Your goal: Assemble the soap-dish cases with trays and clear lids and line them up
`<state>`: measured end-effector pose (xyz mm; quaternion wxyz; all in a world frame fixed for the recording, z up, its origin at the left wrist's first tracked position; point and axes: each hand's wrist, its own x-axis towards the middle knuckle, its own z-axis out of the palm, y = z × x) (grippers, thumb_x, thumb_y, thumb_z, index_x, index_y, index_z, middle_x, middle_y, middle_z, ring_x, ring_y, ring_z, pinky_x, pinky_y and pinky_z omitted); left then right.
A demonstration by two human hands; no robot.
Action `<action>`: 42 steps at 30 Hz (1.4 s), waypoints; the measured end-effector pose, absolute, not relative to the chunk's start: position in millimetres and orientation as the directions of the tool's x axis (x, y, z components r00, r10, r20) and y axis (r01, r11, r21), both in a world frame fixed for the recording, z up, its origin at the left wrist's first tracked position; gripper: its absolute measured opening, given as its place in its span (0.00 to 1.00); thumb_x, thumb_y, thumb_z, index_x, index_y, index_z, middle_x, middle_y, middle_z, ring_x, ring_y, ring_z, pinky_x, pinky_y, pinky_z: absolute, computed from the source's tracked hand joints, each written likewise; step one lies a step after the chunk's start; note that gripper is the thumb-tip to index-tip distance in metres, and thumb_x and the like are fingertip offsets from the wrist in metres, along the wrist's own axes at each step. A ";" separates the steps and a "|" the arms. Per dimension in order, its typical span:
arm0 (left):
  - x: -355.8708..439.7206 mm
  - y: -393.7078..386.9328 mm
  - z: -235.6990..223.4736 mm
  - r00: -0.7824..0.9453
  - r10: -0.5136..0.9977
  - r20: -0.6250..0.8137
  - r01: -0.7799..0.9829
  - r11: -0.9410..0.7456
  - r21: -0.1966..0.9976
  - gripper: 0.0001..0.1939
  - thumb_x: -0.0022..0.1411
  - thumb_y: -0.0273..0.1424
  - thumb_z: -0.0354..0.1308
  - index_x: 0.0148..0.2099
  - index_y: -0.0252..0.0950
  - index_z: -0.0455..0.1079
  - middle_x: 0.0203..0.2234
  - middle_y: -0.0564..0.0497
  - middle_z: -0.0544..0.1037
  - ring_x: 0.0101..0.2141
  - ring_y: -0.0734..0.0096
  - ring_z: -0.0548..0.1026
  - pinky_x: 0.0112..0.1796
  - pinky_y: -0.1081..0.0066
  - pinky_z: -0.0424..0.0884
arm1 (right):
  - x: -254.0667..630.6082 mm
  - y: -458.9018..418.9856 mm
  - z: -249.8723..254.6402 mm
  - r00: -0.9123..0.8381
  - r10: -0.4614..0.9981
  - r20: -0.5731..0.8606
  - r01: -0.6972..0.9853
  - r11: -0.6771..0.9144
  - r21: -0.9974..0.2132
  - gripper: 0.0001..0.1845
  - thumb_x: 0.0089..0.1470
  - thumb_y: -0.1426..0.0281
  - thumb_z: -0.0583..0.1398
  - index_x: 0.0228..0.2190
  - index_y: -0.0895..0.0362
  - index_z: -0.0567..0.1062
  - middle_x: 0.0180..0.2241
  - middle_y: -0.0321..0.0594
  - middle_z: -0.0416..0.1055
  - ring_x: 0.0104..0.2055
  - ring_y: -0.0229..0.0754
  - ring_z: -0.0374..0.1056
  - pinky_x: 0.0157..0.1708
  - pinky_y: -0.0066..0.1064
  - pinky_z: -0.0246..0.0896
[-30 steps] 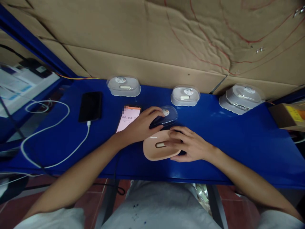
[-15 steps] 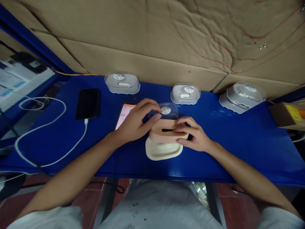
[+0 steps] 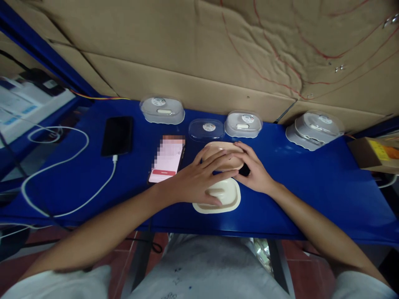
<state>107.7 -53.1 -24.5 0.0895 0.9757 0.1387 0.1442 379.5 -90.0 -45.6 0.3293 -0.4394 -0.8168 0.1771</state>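
Note:
My right hand [image 3: 255,171] grips the right end of an oval, peach-coloured plastic box [image 3: 218,146], which is held above the blue table. Across the box's front reaches my left hand [image 3: 199,176], its fingers spread and partly hiding it; whether the fingertips press on it I cannot tell. Under the left palm and thumb lies a cream-white oval tray-like piece [image 3: 230,199] with a raised rim and a ridge in its middle. Behind the box, a clear plastic cover [image 3: 199,132] with a round sticker rests on the table.
Lidded grey-white boxes stand along the back: one at left [image 3: 162,116], one at centre [image 3: 243,128], a stacked pair [image 3: 314,128] at right. A lit phone [image 3: 166,160] lies left of my hands. Farther left are a dark phone [image 3: 116,135] and its white cable [image 3: 71,215].
The clear cover has left my left hand and now lies at the back beside the centre box. My left hand has come nearer and to the right. The peach box has tilted.

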 end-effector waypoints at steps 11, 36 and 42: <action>111.3 -21.2 -28.7 0.645 0.734 0.213 0.656 -0.675 0.337 0.34 0.80 0.49 0.48 0.77 0.33 0.58 0.78 0.28 0.53 0.77 0.33 0.50 0.69 0.30 0.50 | 377.3 -90.5 -45.1 -0.263 0.901 0.344 0.669 0.427 -0.609 0.27 0.75 0.55 0.53 0.70 0.48 0.64 0.75 0.52 0.57 0.79 0.56 0.52 0.75 0.62 0.52; 115.1 -51.9 -24.5 0.730 0.616 0.295 0.533 -0.784 0.319 0.23 0.74 0.37 0.59 0.66 0.32 0.71 0.64 0.34 0.74 0.61 0.41 0.72 0.63 0.41 0.66 | 416.4 -66.1 -56.6 -0.056 0.917 0.395 0.963 0.154 -0.221 0.35 0.73 0.51 0.53 0.74 0.49 0.58 0.74 0.54 0.58 0.72 0.66 0.57 0.67 0.65 0.54; 113.7 -48.0 -25.0 0.705 0.620 0.344 0.506 -0.780 0.368 0.23 0.77 0.40 0.57 0.66 0.33 0.71 0.64 0.35 0.74 0.63 0.43 0.72 0.64 0.42 0.65 | 428.3 -62.6 -45.0 -0.072 0.884 0.462 0.978 0.153 -0.139 0.39 0.69 0.47 0.58 0.72 0.50 0.60 0.70 0.56 0.61 0.74 0.67 0.54 0.69 0.62 0.48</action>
